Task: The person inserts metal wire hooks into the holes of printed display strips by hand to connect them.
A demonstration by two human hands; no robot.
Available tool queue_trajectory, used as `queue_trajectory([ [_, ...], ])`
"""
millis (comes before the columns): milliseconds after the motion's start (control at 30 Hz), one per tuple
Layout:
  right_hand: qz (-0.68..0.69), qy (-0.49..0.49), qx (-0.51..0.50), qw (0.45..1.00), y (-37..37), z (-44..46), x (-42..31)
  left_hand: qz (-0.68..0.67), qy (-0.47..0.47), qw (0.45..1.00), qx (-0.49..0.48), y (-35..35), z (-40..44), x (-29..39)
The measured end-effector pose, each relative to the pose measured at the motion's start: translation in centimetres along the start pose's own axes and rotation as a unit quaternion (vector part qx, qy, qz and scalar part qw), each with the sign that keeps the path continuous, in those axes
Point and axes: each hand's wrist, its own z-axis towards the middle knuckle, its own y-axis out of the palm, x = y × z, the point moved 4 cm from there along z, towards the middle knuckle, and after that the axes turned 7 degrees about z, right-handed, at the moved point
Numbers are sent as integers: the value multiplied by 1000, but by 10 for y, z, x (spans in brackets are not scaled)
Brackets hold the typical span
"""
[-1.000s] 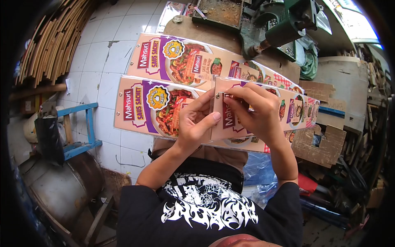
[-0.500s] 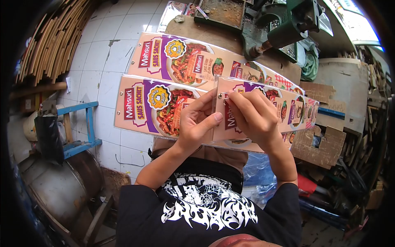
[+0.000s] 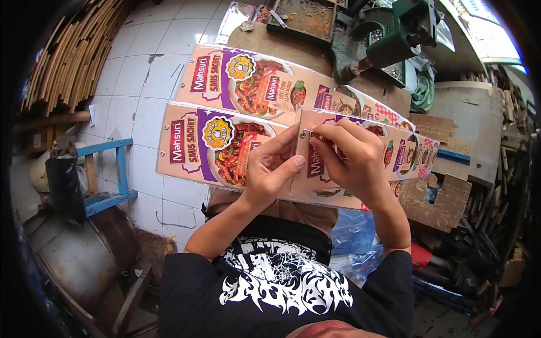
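Note:
My left hand (image 3: 271, 168) grips the left edge of a long printed sauce-sachet sign (image 3: 389, 153), fingers behind it and thumb in front. A metal eyelet (image 3: 303, 134) shows near that edge. Just right of the eyelet, my right hand (image 3: 356, 160) is closed, thumb and fingertips pinched over the sign's face. Whatever lies between those fingertips is too small to make out. Beneath the held sign lies a second sign (image 3: 177, 163) with "Mahsuri Saus Sachet" lettering, partly covered by my left hand. Beyond it, another matching sign (image 3: 200, 93) rests on the bench.
A dark green press machine (image 3: 389, 53) stands at the far side of the wooden bench (image 3: 253, 42), beside a tray (image 3: 301, 19) of small bits. Torn cardboard (image 3: 437, 203) lies to the right. On the left are a blue frame (image 3: 121, 169) and a metal drum (image 3: 79, 248).
My right hand has drawn slightly right and down, its fingertips more bunched, leaving the eyelet in plainer view. My left hand keeps its hold on the sign's edge.

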Motion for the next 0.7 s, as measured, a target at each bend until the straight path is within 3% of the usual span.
queue_trajectory([
  [200, 116, 112, 79, 984, 5, -10, 9, 17, 8, 1000, -7, 2, 0, 3],
  [700, -58, -27, 92, 994, 5, -7, -8, 21, 10, 1000, -14, 0, -2, 1],
])
